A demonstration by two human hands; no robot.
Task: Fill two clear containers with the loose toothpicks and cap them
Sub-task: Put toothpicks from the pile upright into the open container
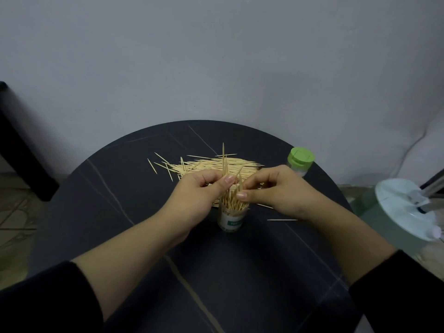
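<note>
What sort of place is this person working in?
Probably a room in a home: a small round dark table by a plain wall, a white sofa-like cushion at right, tiled floor at left.

Open container [231, 218] upright, stuffed; toothpick pile [216, 165] behind.

One cam only: head-worn, wide-angle, edges bent. Looks fwd & down from the person's seat onto the round black marble-look tabletop [125, 212], close in. Forearms enter from the bottom corners; left hand [199, 191] & right hand [281, 188] pinch thin pale wooden toothpicks [234, 200] approx. mid-frame. Plain grey wall [216, 56] fills the top half.
</note>
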